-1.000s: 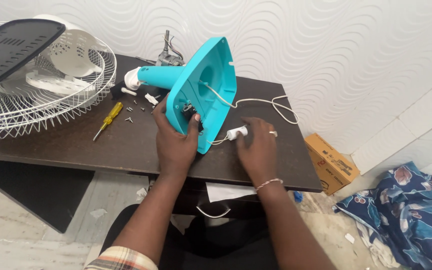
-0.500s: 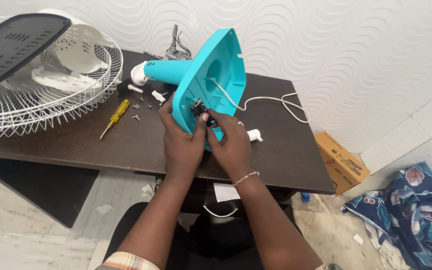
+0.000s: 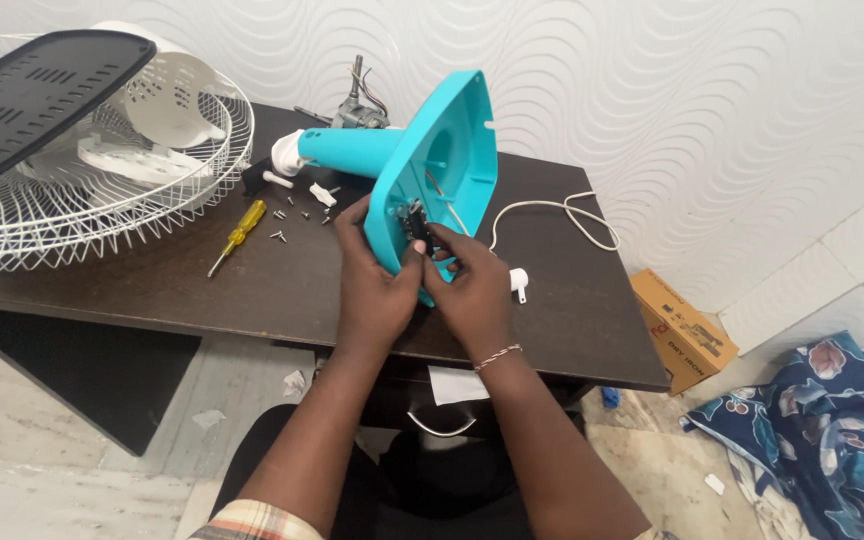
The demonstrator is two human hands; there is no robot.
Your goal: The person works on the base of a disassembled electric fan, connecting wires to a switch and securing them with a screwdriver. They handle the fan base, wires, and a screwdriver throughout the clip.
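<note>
Head view, looking down at a dark wooden table set against a white wavy-patterned wall.

Largest item: white wire fan guard lying at the table's far left, with a black slotted panel resting on top and a white moulded fan part inside it.

Next: turquoise fan base, tipped on its edge near the table's middle so its hollow underside faces the person. Its turquoise stem points away to the left, toward a small motor with loose wires at the back. A white power cord loops out to the right and ends in a white plug lying on the table just beside the right hand.

Hands: left hand is wrapped round the lower rim of the base, fingers closed on the plastic edge, steadying it. Right hand has its fingertips pinched on a small dark part inside the underside; exactly what that part is cannot be told.

Small items: yellow-handled screwdriver left of the hands, and a scatter of loose screws between it and the base.

Handling judgement: base looks like stiff, light moulded plastic, smooth and likely to slide on the table while balanced on edge. The rim offers the firmest hold. The inner part and its wiring seem delicate, suited to a fingertip pinch only.
</note>
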